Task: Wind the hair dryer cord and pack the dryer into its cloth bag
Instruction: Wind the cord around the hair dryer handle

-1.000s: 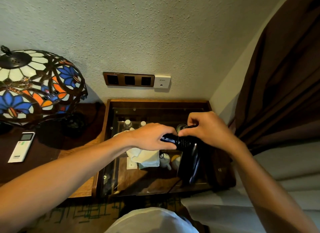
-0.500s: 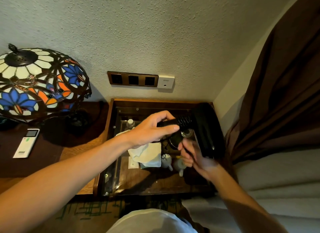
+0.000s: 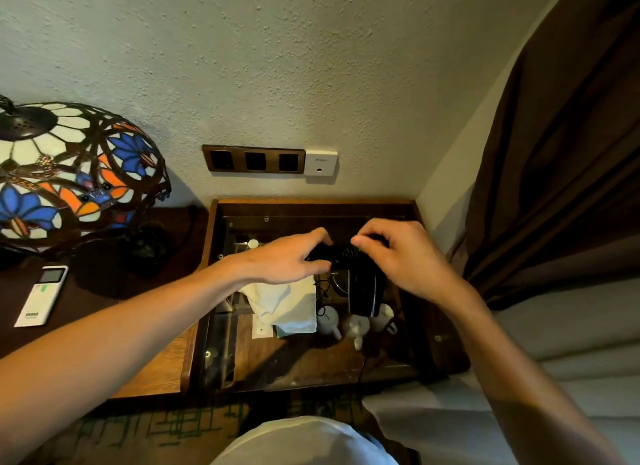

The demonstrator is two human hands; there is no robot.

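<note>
A black hair dryer (image 3: pixel 363 288) hangs over the glass-topped wooden case (image 3: pixel 311 205), its body pointing down. My left hand (image 3: pixel 287 260) grips the dryer's handle end, where black cord (image 3: pixel 341 253) is coiled around it. My right hand (image 3: pixel 401 257) is above the dryer on the right, fingers pinched on the cord at the coil. A white cloth bag (image 3: pixel 284 305) lies crumpled on the case below my left hand. A loose stretch of thin black cord (image 3: pixel 320 303) dangles beside the bag.
A stained-glass lamp (image 3: pixel 69 174) stands on the dark side table at the left, with a white remote (image 3: pixel 43 295) beside it. Wall sockets (image 3: pixel 254 160) sit above the case. White cups and bottles show under the glass. A brown curtain (image 3: pixel 554 153) hangs right, over the bed.
My right hand went down under the dryer half a second ago and is now back on top at the coil. The dryer swung up to the right and now points down again.
</note>
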